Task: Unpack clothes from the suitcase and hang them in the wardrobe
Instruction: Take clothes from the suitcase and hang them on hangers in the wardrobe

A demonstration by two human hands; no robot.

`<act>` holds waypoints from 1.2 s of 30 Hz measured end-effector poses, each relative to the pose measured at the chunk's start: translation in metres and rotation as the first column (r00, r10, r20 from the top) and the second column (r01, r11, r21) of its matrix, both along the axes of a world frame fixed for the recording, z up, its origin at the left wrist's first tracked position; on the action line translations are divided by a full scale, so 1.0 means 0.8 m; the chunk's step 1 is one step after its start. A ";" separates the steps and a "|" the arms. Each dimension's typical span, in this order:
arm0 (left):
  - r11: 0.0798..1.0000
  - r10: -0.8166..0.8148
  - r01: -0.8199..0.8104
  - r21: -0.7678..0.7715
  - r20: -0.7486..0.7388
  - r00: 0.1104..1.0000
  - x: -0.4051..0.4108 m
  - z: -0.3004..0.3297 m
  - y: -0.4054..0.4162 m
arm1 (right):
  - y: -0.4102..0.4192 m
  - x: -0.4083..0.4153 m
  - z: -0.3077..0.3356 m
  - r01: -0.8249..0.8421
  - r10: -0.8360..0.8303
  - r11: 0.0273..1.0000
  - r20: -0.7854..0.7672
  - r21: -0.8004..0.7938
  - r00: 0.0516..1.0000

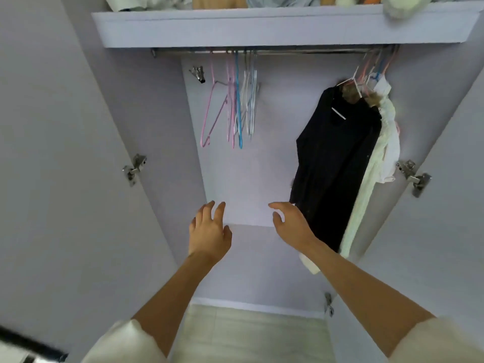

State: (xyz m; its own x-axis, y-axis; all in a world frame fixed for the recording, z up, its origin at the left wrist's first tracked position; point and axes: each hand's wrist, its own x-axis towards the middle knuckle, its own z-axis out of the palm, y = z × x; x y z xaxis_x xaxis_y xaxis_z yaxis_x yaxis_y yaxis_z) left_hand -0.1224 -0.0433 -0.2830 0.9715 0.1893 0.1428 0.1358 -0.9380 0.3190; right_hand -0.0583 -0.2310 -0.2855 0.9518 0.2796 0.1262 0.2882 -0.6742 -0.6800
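**Both hands empty, spare hangers up and left of them**

Landmark: the rail [262, 51] under the wardrobe shelf [275, 27].

- Left hand [209, 231] and right hand [292, 222]: both reached into the wardrobe, well below the rail, fingers loosely spread, holding nothing. They're near each other, not touching.
- Empty hangers [235, 106]: bunched on the rail left of its middle, pink, blue and white, long axis hanging straight down. They sit above both hands and slightly left; the left hand is almost directly under them, so it's the nearer one.
- Black garment [332, 158]: already hung toward the rail's right end, draping down just beside the right hand. Can't tell if the hand brushes it. White clothes [377, 163] hang behind it, further right.
- Suitcase: not in view. No loose garment in view either.

Judgement: one item looks done, next is either fetch a hanger or go back for clothes. If a hanger, the move is straight up with the left hand; the hooks are packed close, so lifting one may drag its neighbours.
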 end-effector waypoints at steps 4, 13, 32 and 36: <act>0.986 0.149 -0.157 -0.059 -0.119 0.982 -0.117 -0.052 0.028 | 0.050 -0.073 -0.045 -0.154 0.152 0.988 -0.145 -0.003 0.978; 0.860 0.456 -0.503 -0.083 -0.314 0.832 -0.360 -0.137 0.129 | 0.190 -0.250 -0.135 -0.567 0.458 0.816 -0.474 -0.110 0.752; 0.254 0.677 -0.924 -0.286 -0.630 0.381 -0.594 -0.478 0.408 | 0.537 -0.440 -0.473 -0.881 0.483 0.453 -0.792 -0.138 0.373; 0.119 0.639 -0.954 -0.276 -0.714 0.287 -0.614 -0.616 0.424 | 0.569 -0.449 -0.611 -0.890 0.429 0.423 -0.829 -0.166 0.359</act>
State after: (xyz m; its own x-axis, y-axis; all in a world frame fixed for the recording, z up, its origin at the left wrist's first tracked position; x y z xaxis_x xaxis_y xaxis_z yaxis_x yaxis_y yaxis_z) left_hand -0.6132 0.2957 -0.7757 0.0849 0.7515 -0.6542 0.9043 0.2176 0.3673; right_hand -0.4171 0.2245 -0.7741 0.1279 0.6276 -0.7680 0.5137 -0.7043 -0.4900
